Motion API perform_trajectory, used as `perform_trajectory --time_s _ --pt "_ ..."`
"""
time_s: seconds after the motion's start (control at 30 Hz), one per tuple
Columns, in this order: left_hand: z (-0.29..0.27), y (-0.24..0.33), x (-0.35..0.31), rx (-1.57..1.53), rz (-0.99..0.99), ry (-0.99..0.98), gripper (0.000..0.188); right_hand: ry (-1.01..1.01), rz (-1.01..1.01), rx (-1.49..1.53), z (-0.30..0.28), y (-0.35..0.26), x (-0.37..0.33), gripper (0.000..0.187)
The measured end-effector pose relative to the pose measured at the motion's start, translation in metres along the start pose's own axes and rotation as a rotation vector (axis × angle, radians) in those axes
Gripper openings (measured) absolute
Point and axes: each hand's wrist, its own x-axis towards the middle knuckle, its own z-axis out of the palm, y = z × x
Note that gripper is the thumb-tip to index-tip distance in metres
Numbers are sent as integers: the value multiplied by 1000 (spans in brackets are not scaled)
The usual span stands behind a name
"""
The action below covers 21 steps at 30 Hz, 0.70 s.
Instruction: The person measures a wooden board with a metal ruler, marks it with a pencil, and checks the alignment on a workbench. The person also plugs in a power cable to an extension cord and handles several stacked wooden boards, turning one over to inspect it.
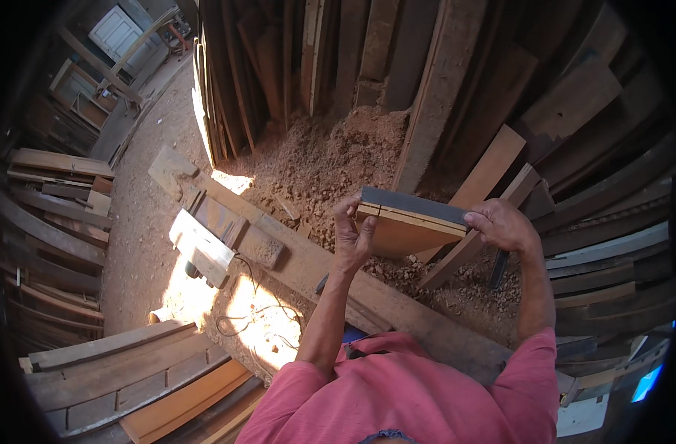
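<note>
With clock positions read from the middle of the view, a tan board (pixel 404 237) is held at 3 o'clock, just off the middle, with a dark strip (pixel 419 206) lying along its upper edge. Its left end is gripped by the left hand (pixel 351 238), the fingers and thumb clamped on that end. Its right end is gripped by the right hand (pixel 500 224), the thumb pressed at the tip of the dark strip; how the other fingers are set underneath cannot be told. Below the held wood, a long dusty bench (pixel 397 300) is stretched from 10 o'clock to 4 o'clock. A pale metal plate (pixel 204 240) is lit by sunlight at 9 o'clock, and a thin cord (pixel 253 317) is looped between 7 and 8 o'clock. Tall planks (pixel 352 44) are stood at 12 o'clock above a heap of brown crumbs (pixel 360 144). More boards (pixel 130 370) are stacked at 8 o'clock. A pink shirt (pixel 404 385) is seen between 5 and 6 o'clock.
</note>
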Motion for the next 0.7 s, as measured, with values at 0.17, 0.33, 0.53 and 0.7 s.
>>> perform_trajectory --time_s 0.17,0.33,0.53,0.7 --pt "7 1 9 -42 -7 -25 52 55 -85 75 3 23 -2 42" --pt "18 13 48 263 -43 -221 58 371 -45 625 41 86 -25 40" --pt "50 -21 119 281 -53 -342 61 623 139 975 148 174 -36 35" --pt "79 -55 168 150 -260 -459 65 389 466 574 237 233 -74 38"
